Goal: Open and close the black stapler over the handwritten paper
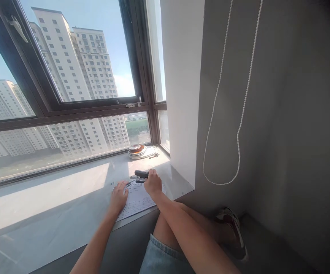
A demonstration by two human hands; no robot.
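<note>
A printed sheet of paper [138, 199] lies near the front edge of the pale window sill [53, 205]. My left hand [118, 196] rests flat on the sheet's left part, fingers spread. My right hand [153, 182] is closed around a dark stapler-like tool [141, 174] at the sheet's far edge. A pen or small dark item [132, 182] lies between the two hands.
A stack of plates with a reddish top [138, 151] and a cord beside it sit in the sill's far corner by the window. A white wall pillar [182, 95] stands right of the sill. A bead chain [230, 114] hangs on the grey wall. My bent knee and shoe [233, 232] lie below.
</note>
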